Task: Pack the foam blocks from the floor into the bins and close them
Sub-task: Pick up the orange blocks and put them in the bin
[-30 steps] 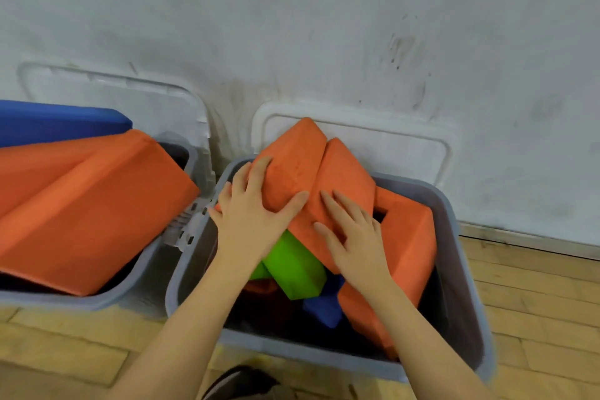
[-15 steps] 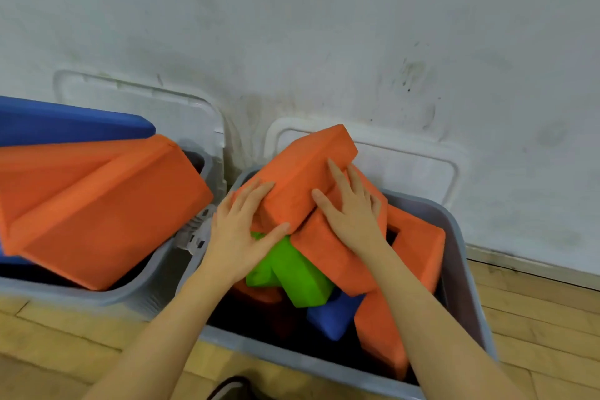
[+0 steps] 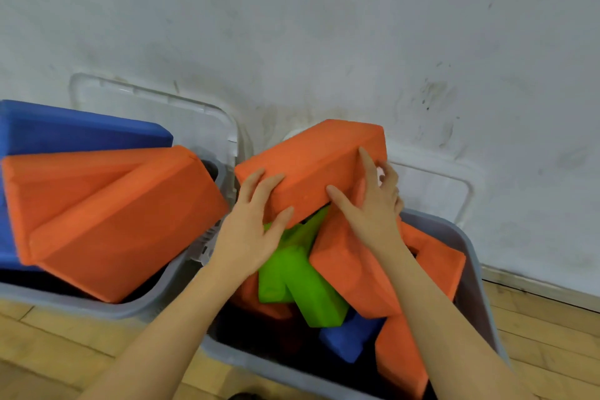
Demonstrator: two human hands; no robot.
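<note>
Left grip: left hand clamped on the near left corner of the top orange block, fingers over its upper face, thumb beneath.
Right grip: right hand gripping the same block's right end, fingers curled round the far edge.
Change: a second ago both palms lay flat on the leaning orange blocks; the top one is now lifted and turned nearly level.
Below: green block, blue block and further orange blocks, jumbled in the right bin.
Left bin: large orange blocks and a blue slab standing above the rim.
Lids: both propped against the wall.
Assessment: repacking stage; neither bin looks ready to close yet.
</note>
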